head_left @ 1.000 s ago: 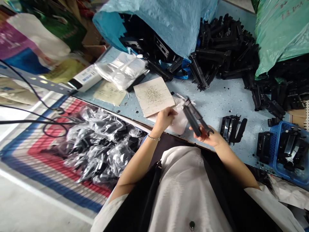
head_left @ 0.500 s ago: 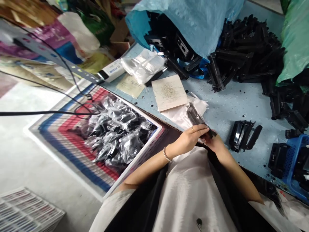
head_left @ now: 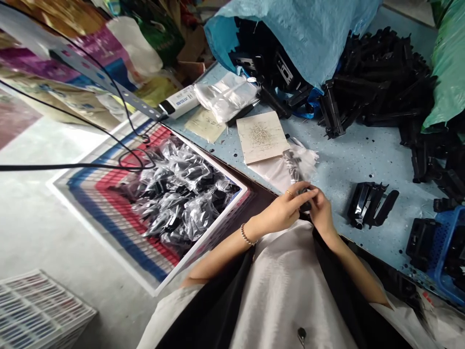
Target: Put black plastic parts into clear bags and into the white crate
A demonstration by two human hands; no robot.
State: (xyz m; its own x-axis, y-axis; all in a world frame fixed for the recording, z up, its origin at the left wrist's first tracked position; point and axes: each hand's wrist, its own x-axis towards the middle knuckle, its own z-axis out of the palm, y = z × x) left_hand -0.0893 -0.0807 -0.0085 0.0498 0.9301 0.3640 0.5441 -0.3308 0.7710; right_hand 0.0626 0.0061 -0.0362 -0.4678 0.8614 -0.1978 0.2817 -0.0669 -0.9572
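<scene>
At the table's front edge, my left hand (head_left: 286, 206) is closed round a black plastic part in a clear plastic bag (head_left: 292, 167). The bagged part points away from me, its near end partly hidden by my fingers. My right hand (head_left: 321, 209) pinches at that near end, its fingertips meeting those of my left hand. Just beyond lies a stack of clear plastic bags (head_left: 271, 175), partly under a square board (head_left: 260, 138) with small specks on it. Several loose black parts (head_left: 371, 204) lie on the table to the right of my hands.
A striped plastic crate (head_left: 105, 228) on my left holds many bagged black parts (head_left: 181, 189). A blue bag (head_left: 301, 39) with black parts and a large heap of black parts (head_left: 381, 92) fill the table's back. A blue basket (head_left: 441, 242) stands at right; cables (head_left: 72, 168) cross the crate.
My right hand has turned and come up to meet the left fingertips at the bag's near end. The bagged part now lies straighter under my left fingers. The whole view has shifted slightly.
</scene>
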